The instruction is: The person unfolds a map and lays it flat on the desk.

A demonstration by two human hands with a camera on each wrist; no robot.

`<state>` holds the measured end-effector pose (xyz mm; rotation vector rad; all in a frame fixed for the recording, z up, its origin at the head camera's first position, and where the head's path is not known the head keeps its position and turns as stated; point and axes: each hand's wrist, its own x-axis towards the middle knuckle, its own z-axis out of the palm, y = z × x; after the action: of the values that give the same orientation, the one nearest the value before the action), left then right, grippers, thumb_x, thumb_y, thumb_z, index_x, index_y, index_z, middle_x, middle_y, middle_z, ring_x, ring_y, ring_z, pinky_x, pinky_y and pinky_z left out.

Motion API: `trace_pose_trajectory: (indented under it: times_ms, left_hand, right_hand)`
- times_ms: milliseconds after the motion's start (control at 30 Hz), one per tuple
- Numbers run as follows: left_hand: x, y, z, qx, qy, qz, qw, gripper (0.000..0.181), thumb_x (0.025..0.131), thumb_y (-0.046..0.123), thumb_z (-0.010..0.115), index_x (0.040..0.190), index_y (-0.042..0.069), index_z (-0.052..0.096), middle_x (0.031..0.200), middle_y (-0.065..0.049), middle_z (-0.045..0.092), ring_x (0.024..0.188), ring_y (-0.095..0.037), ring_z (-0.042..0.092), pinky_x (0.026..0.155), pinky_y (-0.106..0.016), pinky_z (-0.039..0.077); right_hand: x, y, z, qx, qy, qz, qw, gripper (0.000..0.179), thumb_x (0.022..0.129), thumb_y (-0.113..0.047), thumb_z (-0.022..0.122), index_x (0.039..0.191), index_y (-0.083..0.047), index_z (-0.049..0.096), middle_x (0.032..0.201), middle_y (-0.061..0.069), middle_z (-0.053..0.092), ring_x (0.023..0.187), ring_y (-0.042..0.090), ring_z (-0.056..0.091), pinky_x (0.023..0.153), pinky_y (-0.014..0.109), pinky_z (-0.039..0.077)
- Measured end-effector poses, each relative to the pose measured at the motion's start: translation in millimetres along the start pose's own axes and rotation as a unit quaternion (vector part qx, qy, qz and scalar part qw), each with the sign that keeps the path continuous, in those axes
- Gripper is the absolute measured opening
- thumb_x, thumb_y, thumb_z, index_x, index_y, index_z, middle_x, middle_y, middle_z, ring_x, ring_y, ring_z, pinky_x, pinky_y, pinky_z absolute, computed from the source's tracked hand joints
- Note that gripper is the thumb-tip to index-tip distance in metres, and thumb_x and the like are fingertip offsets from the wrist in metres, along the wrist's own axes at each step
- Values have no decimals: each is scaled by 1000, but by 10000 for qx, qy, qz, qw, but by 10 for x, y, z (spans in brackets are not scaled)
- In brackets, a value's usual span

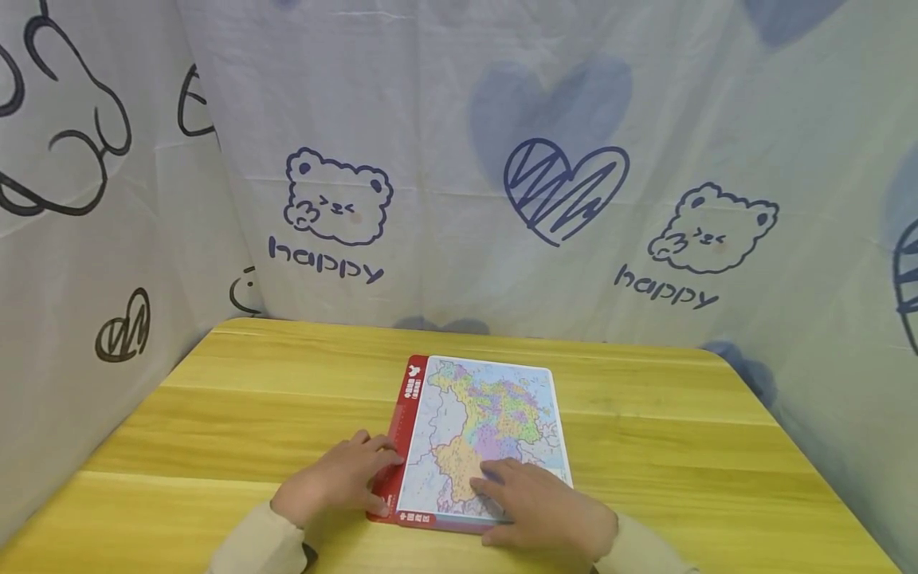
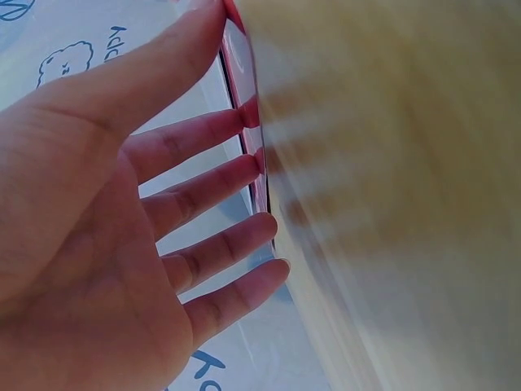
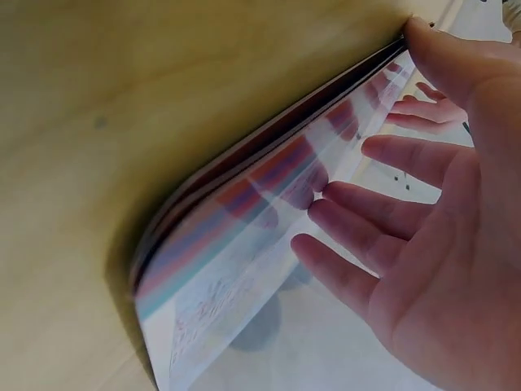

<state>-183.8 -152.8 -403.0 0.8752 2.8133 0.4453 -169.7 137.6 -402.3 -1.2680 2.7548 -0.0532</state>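
Note:
A glossy map (image 1: pixel 502 410) with coloured regions and a red left border lies flat on the wooden table. Fingers of my left hand (image 1: pixel 340 477) reach over its red edge near the lower left corner; the left wrist view has them spread and fairly straight at that edge. Across the map's lower right part extends my right hand (image 1: pixel 539 504), its thumb by the near edge. In the right wrist view, layered edges of a thin stack (image 3: pixel 269 151) show under the glossy top sheet, and the fingers lie spread close over it. Neither hand curls round the map.
The yellow wood-grain table (image 1: pixel 265 399) has rounded far corners. Behind it and on both sides hangs a pale cloth (image 1: pixel 445 191) printed with hearts, bears and the word "happy".

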Motion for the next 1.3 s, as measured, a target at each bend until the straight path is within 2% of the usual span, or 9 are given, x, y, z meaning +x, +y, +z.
trace_pose_trajectory:
  times_ms: [100,200,400,533,700,867,967,1100,1300]
  left_hand:
    - [3,-3,10,23,8,-7,10000,56,73,26,85,120,4,65,122,-10,56,96,-23,44,79,-40,43]
    - [4,-5,19,51,16,-11,10000,57,72,27,85,120,4,64,121,-10,56,96,-23,44,79,-40,43]
    - [-5,-4,28,56,21,-24,10000,57,72,26,85,120,4,64,122,-10,55,96,-23,44,80,-40,43]
    - [-11,6,28,53,19,-25,10000,56,72,25,85,120,3,64,122,-10,55,96,-23,44,81,-40,43]
    - [-14,19,27,87,42,18,10000,58,73,26,84,122,3,63,124,-12,55,99,-26,45,83,-44,43]
    - [-8,20,31,103,50,36,9999,58,73,27,84,121,3,63,124,-13,55,101,-27,46,85,-45,43]
    - [-4,20,33,88,40,19,10000,56,73,26,84,121,3,64,123,-12,56,101,-26,46,85,-45,43]
    - [-9,28,32,59,32,-7,10000,56,73,25,84,120,4,64,123,-12,56,100,-26,46,84,-44,43]
    - [-18,36,34,56,48,-60,10000,57,72,26,85,120,3,64,123,-12,56,100,-26,46,84,-44,43]
  right_hand:
    - [-8,11,-4,-58,99,-124,9999,55,90,-51,62,129,-12,60,131,9,56,121,24,51,99,39,42]
    - [-20,23,-15,-201,360,-378,9984,47,90,-48,63,119,-12,66,120,4,60,111,19,56,95,35,44]
    - [-28,14,-55,-465,809,-887,9917,32,90,-41,66,105,-14,70,101,-2,64,93,11,59,84,28,47]
    - [-8,-30,-62,-994,1182,-1283,9796,16,90,-32,66,90,-16,69,85,-7,64,77,7,58,74,25,47]
    - [-27,-141,-55,-1953,1544,-1351,9590,12,85,-22,64,75,-17,60,67,-10,53,59,8,43,64,24,42]
    - [-62,-214,-33,-2604,1840,-1294,9389,8,79,-18,66,78,-13,60,68,-7,52,60,10,44,62,23,41]
    - [-76,-221,-6,-2726,2016,-1225,9328,6,79,-13,66,82,-12,61,71,-5,53,63,10,48,61,22,42]
    - [-93,-202,25,-2727,2177,-1117,9305,9,78,-8,67,86,-9,63,75,-3,54,66,10,49,58,21,43]
    - [-112,-154,41,-2798,2532,-1085,9197,17,75,-10,76,89,-6,68,81,2,64,70,11,59,60,19,49]
